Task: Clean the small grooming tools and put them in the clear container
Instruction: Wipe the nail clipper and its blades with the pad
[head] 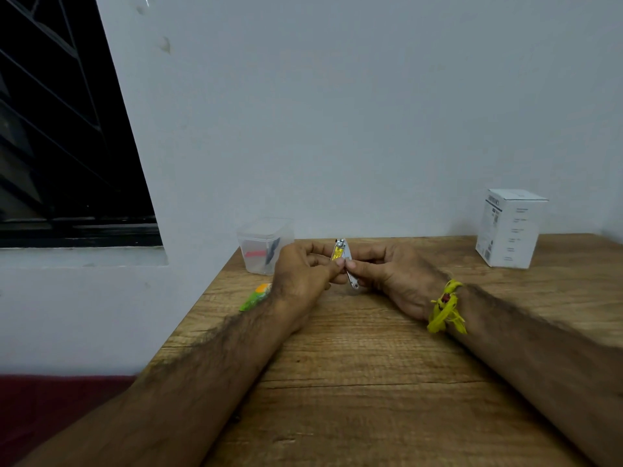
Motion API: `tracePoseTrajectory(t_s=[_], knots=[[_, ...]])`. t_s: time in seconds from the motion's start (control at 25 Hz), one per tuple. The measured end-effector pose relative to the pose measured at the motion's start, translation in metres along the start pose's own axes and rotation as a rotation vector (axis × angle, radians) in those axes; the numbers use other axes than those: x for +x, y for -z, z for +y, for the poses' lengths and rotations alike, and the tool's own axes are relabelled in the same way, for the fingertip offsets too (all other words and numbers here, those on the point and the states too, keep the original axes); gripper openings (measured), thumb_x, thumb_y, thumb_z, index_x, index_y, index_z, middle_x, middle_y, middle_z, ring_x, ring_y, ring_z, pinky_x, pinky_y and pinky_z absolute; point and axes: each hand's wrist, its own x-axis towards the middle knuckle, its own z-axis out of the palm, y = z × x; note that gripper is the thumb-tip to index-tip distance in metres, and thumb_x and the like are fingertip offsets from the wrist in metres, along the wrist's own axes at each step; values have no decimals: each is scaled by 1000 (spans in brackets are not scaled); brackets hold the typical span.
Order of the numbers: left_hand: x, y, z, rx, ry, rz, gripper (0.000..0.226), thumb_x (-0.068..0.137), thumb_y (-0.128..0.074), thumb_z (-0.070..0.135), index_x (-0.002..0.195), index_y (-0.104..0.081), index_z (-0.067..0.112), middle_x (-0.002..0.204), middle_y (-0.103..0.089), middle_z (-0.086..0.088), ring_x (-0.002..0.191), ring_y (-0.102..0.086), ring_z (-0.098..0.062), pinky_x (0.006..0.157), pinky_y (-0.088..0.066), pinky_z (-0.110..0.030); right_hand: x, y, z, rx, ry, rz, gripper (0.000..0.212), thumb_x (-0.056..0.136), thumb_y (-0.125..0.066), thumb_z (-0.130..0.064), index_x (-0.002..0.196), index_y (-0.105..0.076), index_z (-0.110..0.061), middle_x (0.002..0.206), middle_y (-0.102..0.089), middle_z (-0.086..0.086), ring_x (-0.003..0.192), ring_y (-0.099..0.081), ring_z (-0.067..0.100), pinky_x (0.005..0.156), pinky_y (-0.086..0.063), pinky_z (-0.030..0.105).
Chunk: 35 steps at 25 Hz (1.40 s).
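Wood table (371, 382) | hands (340, 274) pinch nail clipper (342, 256) | container (264, 246) at left edge

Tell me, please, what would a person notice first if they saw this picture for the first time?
Both hands, the left hand and right hand, meet mid-table and pinch a small nail clipper with a yellow face. A bright yellow wrist thread is tied on the right wrist. Behind the left hand stands the clear container; a white box sits far right.

Wooden table (371, 382): container (264, 246), box (510, 229).
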Motion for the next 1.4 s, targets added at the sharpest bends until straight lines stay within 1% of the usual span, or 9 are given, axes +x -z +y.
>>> tracePoseTrajectory(t_s=[0.16,0.28,0.4,0.6,0.8,0.96,1.08,1.2,1.4], knots=[[6,9,5,24,-14,-30,11,87,-76,5,95,-68,6,71,-74,-9,60,-70,-12,53,-48,-19,-2,-7,-1,-145,36,127,18,80,-81,-12,95,-78,-4,89,-74,17,72,-60,19,62,-48,27],[16,31,18,303,-121,-44,12,84,-79,8,95,-76,12,75,-73,-8,62,-67,-10,60,-51,-19,-1,-8,-3,-131,-28,138,12,79,-81,-9,87,-77,-3,79,-70,13,68,-57,19,62,-49,27],[20,47,34,641,-267,-50,16,86,-77,12,99,-80,21,86,-71,6,81,-63,-8,72,-46,-17,-3,-10,-6,-210,-49,97,8,77,-83,-8,80,-76,-8,74,-69,6,65,-62,14,63,-51,26],[21,37,60,1061,-487,-111,28,90,-72,9,116,-74,18,113,-69,1,108,-63,-17,93,-48,-28,-5,-12,-9,-251,-45,56,6,79,-80,-6,82,-76,-4,75,-72,10,66,-64,16,59,-50,25],[4,26,50,536,-477,140,46,78,-82,3,117,-70,22,80,-72,8,77,-68,-4,79,-56,-21,-7,-10,-10,-257,-42,36,9,80,-80,-7,86,-76,-2,81,-73,14,69,-65,17,62,-50,28],[9,33,34,111,-297,223,46,73,-89,13,113,-69,19,80,-78,2,78,-75,-10,76,-57,-25,-9,-11,-10,-251,-58,16,12,77,-82,-6,88,-77,-2,80,-73,10,68,-63,14,64,-50,28],[12,30,25,-171,-128,218,31,78,-85,13,105,-71,12,82,-79,-2,76,-75,-13,66,-56,-25,-12,-15,-13,-276,-61,-36,11,77,-82,-8,87,-77,-6,80,-73,7,67,-62,10,62,-49,24],[9,17,17,-222,-46,147,18,90,-74,19,104,-70,8,89,-79,-2,82,-76,-15,63,-57,-23,-13,-16,-13,-226,-57,-53,15,78,-80,-6,91,-76,1,78,-72,8,63,-61,9,59,-48,23],[5,14,11,-125,-61,-91,30,94,-69,15,124,-66,12,95,-79,-6,86,-77,-22,76,-63,-37,-11,-14,-12,-127,-68,-39,17,80,-77,-4,94,-74,6,75,-70,8,59,-60,10,58,-47,24]])
